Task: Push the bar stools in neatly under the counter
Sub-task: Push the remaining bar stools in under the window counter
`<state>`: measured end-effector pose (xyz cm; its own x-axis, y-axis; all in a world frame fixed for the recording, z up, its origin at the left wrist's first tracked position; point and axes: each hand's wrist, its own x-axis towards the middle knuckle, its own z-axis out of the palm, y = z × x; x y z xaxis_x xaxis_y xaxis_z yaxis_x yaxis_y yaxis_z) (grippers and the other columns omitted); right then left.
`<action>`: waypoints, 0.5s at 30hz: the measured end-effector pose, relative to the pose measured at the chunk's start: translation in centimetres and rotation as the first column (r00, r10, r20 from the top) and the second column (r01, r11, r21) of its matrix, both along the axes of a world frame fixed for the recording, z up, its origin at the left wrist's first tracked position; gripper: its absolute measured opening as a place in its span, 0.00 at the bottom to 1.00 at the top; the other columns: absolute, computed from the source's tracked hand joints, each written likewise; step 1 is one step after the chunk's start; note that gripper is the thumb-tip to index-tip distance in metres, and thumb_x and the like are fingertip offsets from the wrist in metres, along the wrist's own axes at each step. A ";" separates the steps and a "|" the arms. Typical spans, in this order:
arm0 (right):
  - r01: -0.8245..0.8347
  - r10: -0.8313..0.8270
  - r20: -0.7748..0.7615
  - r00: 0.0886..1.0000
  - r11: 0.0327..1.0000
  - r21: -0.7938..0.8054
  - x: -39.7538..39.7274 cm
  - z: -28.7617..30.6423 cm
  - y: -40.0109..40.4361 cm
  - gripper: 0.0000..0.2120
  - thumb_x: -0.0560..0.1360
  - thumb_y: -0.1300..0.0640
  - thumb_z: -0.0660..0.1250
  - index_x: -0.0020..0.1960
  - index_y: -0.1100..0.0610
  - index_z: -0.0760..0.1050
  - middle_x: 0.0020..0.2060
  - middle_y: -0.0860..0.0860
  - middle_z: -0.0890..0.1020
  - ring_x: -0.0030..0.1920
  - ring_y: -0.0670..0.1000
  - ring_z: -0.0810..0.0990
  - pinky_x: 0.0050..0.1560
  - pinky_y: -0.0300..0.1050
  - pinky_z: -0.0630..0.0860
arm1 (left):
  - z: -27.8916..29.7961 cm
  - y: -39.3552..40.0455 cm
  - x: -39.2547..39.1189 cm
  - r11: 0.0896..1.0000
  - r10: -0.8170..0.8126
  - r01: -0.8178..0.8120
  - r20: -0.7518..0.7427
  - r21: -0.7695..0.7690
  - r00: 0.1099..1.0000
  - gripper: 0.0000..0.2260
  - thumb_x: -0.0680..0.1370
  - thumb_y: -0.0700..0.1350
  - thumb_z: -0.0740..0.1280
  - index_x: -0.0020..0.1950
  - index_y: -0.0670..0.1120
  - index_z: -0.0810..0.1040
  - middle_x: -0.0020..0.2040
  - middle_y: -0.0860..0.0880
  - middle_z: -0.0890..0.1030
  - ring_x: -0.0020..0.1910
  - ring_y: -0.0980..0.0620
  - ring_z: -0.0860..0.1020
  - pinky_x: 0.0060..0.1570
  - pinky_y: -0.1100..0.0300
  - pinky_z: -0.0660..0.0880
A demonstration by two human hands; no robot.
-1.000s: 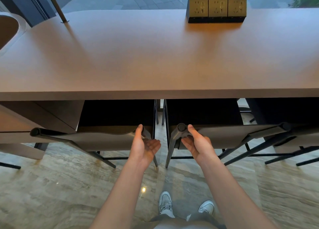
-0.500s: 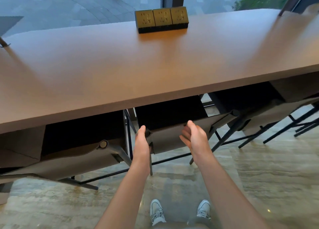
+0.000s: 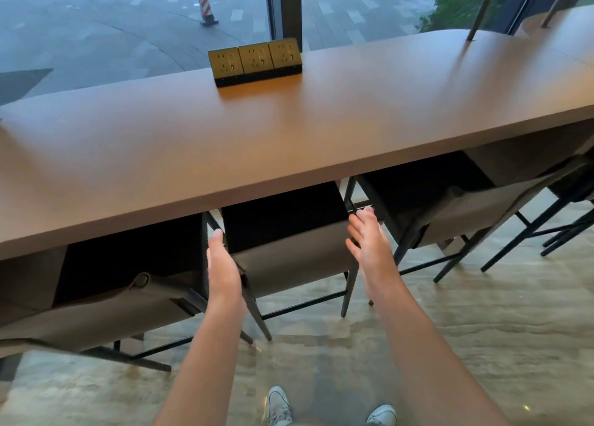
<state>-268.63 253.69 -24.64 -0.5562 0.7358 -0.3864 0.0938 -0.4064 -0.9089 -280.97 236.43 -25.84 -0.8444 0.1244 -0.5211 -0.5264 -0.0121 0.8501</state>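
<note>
**Both hands at the middle stool under the desk**

No brand, label or readable writing shows anywhere; the three brass-coloured socket blocks standing in a row on a dark base at the far edge of the desk carry only plug holes. Beyond the glass behind them a red-and-white traffic cone stands on the grey paving, and green shrubbery fills the upper right. Two thin poles rise from the right end of the brown desk top.

Three bar stools sit in a row along the near edge of the desk, each with a black seat, a grey-brown fabric back and thin black metal legs on the pale stone floor. The middle stool has its seat tucked under the desk edge, its back standing clear in front. The left stool stands close beside it, the frames nearly touching. The right stool sits a little apart and at an angle.

The left hand lies flat along the left edge of the middle stool's back, fingers straight, its grip not closed round anything. The right hand is by the right edge, fingers spread and loose; whether it touches the stool I cannot tell. White shoes show below.
</note>
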 end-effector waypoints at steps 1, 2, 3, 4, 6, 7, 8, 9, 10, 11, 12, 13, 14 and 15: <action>-0.004 0.004 -0.016 1.000 1.000 0.002 1.0 0.3 0.9 0.25 0.85 0.45 0.52 0.78 0.54 0.62 0.75 0.52 0.69 0.74 0.50 0.68 0.76 0.53 0.63 | 0.2 0.6 0.5 1.000 0.016 -0.016 -0.013 0.015 1.000 0.33 0.75 0.69 0.59 0.79 0.58 0.65 0.76 0.58 0.67 0.76 0.54 0.64 0.78 0.48 0.57; -0.004 0.004 -0.029 1.000 1.000 0.003 1.7 0.6 1.7 0.25 0.85 0.45 0.52 0.78 0.55 0.61 0.75 0.52 0.68 0.75 0.50 0.67 0.77 0.53 0.63 | 0.7 1.0 1.0 0.999 0.023 -0.022 -0.028 0.028 0.999 0.33 0.76 0.68 0.59 0.79 0.57 0.64 0.76 0.58 0.67 0.76 0.55 0.64 0.78 0.48 0.57; -0.003 0.003 -0.040 0.999 1.000 0.001 2.6 0.9 2.6 0.25 0.85 0.45 0.52 0.79 0.55 0.61 0.76 0.52 0.68 0.75 0.51 0.66 0.77 0.53 0.62 | 1.0 1.6 1.6 0.999 0.016 -0.014 -0.053 0.038 0.998 0.32 0.78 0.67 0.58 0.80 0.56 0.63 0.78 0.57 0.65 0.77 0.55 0.62 0.78 0.48 0.56; 0.000 0.000 -0.050 0.999 1.000 0.003 3.7 1.2 3.6 0.25 0.85 0.45 0.52 0.79 0.55 0.60 0.76 0.52 0.68 0.75 0.51 0.66 0.77 0.53 0.62 | 1.4 2.4 2.3 0.999 0.010 -0.006 -0.088 0.049 0.996 0.31 0.80 0.65 0.57 0.81 0.55 0.61 0.80 0.55 0.63 0.79 0.54 0.60 0.79 0.48 0.55; 0.005 -0.004 -0.064 0.998 1.000 0.016 5.6 1.5 5.4 0.26 0.85 0.45 0.52 0.79 0.55 0.60 0.76 0.53 0.68 0.75 0.51 0.66 0.77 0.53 0.62 | 2.4 4.2 3.7 0.995 -0.005 0.021 -0.159 0.096 0.987 0.28 0.84 0.60 0.54 0.82 0.51 0.60 0.81 0.51 0.60 0.80 0.52 0.58 0.79 0.49 0.56; 0.009 -0.008 -0.067 0.998 1.000 0.025 6.7 1.7 6.3 0.26 0.85 0.44 0.52 0.79 0.55 0.60 0.76 0.53 0.68 0.75 0.51 0.66 0.77 0.53 0.62 | 2.8 5.3 4.5 0.991 -0.015 0.038 -0.179 0.126 0.984 0.27 0.84 0.59 0.54 0.82 0.50 0.60 0.81 0.50 0.60 0.80 0.52 0.58 0.79 0.49 0.57; 0.015 -0.012 -0.073 0.997 0.999 0.033 7.7 1.8 7.3 0.26 0.85 0.44 0.52 0.79 0.55 0.60 0.76 0.53 0.68 0.75 0.51 0.66 0.77 0.54 0.62 | 3.2 6.5 5.5 0.985 -0.036 0.066 -0.190 0.157 0.981 0.27 0.85 0.59 0.53 0.81 0.49 0.61 0.81 0.49 0.61 0.80 0.51 0.59 0.79 0.49 0.57; 0.020 -0.016 -0.082 0.996 0.999 0.044 8.7 2.0 8.1 0.27 0.85 0.44 0.52 0.79 0.55 0.60 0.76 0.53 0.68 0.76 0.51 0.66 0.77 0.54 0.62 | 3.5 7.6 6.3 0.978 -0.065 0.103 -0.203 0.180 0.977 0.26 0.85 0.59 0.53 0.81 0.49 0.62 0.81 0.48 0.61 0.80 0.51 0.59 0.79 0.49 0.58; 0.031 -0.026 -0.093 0.995 0.998 0.048 9.7 2.3 9.0 0.27 0.84 0.43 0.52 0.79 0.55 0.59 0.76 0.53 0.68 0.76 0.51 0.66 0.77 0.54 0.62 | 3.8 8.9 7.2 0.968 -0.113 0.158 -0.224 0.195 0.968 0.27 0.85 0.59 0.53 0.81 0.49 0.62 0.81 0.48 0.62 0.80 0.51 0.60 0.78 0.50 0.58; 0.046 -0.040 -0.103 0.994 0.998 0.050 10.9 2.6 9.8 0.27 0.84 0.43 0.52 0.79 0.55 0.59 0.75 0.53 0.68 0.76 0.51 0.66 0.77 0.54 0.62 | 4.0 10.3 8.3 0.956 -0.167 0.217 -0.241 0.197 0.956 0.27 0.85 0.60 0.52 0.81 0.50 0.62 0.81 0.48 0.63 0.80 0.51 0.61 0.77 0.51 0.59; 0.052 -0.046 -0.113 0.993 0.997 0.050 11.6 2.9 10.4 0.27 0.84 0.43 0.52 0.79 0.55 0.59 0.75 0.52 0.68 0.75 0.51 0.66 0.77 0.53 0.62 | 4.2 11.3 8.9 0.945 -0.211 0.263 -0.253 0.193 0.944 0.27 0.84 0.61 0.52 0.81 0.50 0.62 0.80 0.49 0.63 0.79 0.51 0.61 0.76 0.52 0.59; 0.063 -0.057 -0.121 0.991 0.997 0.049 12.6 3.2 10.9 0.27 0.84 0.44 0.53 0.79 0.55 0.60 0.75 0.52 0.69 0.75 0.50 0.66 0.77 0.53 0.62 | 4.3 12.4 9.6 0.934 -0.250 0.304 -0.263 0.186 0.932 0.27 0.84 0.62 0.51 0.80 0.51 0.63 0.80 0.50 0.64 0.79 0.51 0.62 0.74 0.53 0.60; 0.079 -0.072 -0.127 0.989 0.996 0.049 13.6 3.4 11.5 0.26 0.84 0.44 0.53 0.79 0.55 0.60 0.75 0.52 0.69 0.75 0.50 0.66 0.77 0.53 0.62 | 4.5 13.6 10.2 0.924 -0.283 0.338 -0.275 0.180 0.919 0.26 0.84 0.62 0.51 0.80 0.52 0.63 0.80 0.50 0.65 0.79 0.51 0.63 0.73 0.53 0.61; 0.095 -0.087 -0.130 0.988 0.994 0.053 14.5 3.6 12.2 0.26 0.85 0.45 0.53 0.78 0.56 0.61 0.74 0.53 0.70 0.75 0.50 0.67 0.77 0.53 0.63 | 4.7 14.8 10.7 0.916 -0.303 0.361 -0.287 0.173 0.909 0.26 0.84 0.63 0.51 0.79 0.53 0.64 0.79 0.51 0.65 0.78 0.51 0.63 0.72 0.54 0.61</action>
